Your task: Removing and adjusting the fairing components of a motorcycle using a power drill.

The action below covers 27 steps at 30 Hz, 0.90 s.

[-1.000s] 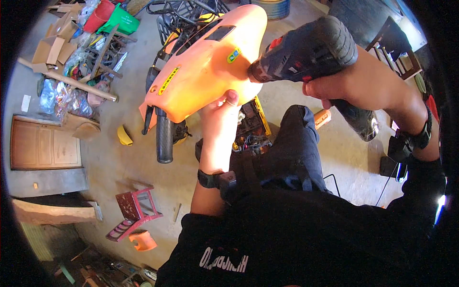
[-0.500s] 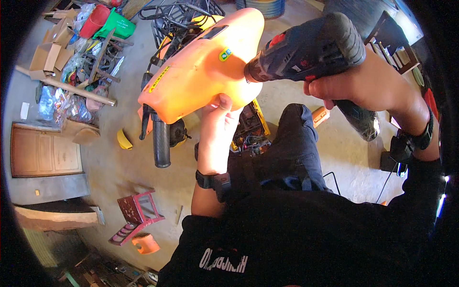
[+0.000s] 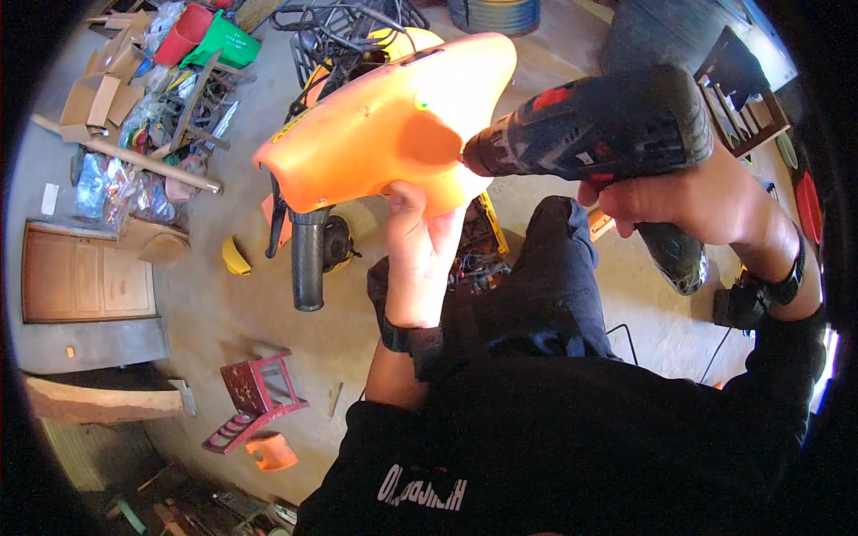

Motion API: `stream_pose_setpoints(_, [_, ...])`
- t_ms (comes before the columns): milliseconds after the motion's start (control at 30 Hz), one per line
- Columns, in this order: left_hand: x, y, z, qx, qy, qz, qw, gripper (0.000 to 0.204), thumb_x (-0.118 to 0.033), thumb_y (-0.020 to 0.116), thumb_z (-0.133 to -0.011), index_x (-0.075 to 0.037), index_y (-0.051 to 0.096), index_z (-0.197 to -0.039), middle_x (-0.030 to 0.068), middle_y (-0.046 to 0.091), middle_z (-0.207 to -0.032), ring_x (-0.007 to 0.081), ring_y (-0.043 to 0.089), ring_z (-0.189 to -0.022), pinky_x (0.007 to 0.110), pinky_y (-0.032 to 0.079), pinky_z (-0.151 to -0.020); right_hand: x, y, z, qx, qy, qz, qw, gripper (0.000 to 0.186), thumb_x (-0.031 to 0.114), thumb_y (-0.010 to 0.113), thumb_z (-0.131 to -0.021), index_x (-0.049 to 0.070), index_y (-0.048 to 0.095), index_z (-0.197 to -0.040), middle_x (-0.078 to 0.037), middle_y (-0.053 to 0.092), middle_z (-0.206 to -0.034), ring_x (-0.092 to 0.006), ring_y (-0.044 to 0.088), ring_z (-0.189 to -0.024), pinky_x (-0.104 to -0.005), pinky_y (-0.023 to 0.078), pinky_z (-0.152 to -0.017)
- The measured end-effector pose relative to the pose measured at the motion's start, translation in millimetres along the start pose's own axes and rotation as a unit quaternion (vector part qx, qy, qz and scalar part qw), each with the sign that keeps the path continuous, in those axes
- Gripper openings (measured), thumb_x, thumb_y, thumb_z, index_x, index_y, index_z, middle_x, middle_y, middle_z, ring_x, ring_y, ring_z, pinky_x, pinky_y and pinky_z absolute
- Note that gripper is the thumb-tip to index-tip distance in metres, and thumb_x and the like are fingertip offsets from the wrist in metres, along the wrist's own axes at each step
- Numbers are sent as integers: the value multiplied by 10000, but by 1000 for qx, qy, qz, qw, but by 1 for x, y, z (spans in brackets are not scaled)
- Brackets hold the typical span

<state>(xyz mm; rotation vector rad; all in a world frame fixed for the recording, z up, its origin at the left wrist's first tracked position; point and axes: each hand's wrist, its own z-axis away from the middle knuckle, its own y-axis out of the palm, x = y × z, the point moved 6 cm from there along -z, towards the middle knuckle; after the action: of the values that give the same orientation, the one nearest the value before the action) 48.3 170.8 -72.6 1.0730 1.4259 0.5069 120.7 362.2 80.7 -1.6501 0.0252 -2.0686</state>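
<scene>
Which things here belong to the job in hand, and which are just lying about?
In use: orange plastic cover, held by the left hand; power drill, gripped by the right hand.
Apparently lying about: maroon chair; green bin; cardboard box.

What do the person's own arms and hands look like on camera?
The left hand and right hand are bare, without gloves. Each wrist wears a black band: the left band carries a dark, boxy module; the right band looks wide. Black sleeves stop short of the wrists, leaving forearms uncovered.
</scene>
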Motion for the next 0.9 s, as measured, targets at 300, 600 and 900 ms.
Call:
stream_pose_setpoints(300, [-14,5,19,48,64,100,992,892,-391,806,-771,-155,314,-1476,45,389,-1472,254,390,-1353,491,355,-1101,-18,5,5,-6,-10,-37,999,100,81,668,-800,-2,690,-852,-111,693,-877,-162,659,-741,-319,537,-683])
stream_pose_setpoints(600, [-39,17,33,-55,167,-216,960,690,-397,688,-893,-69,366,-1408,98,493,-1367,268,526,-1233,441,472,-1001,0,27,16,58,10,-142,988,304,23,655,-771,-10,657,-1073,-112,681,-957,-156,642,-727,-304,539,-655])
stream_pose_setpoints(900, [-39,39,30,-68,71,-31,995,548,-434,447,-1015,-63,362,-1409,105,520,-1327,254,558,-1200,437,485,-994,-19,30,28,-1,25,-40,999,479,4,657,-763,48,588,-1235,-70,689,-990,-133,637,-842,-289,521,-769])
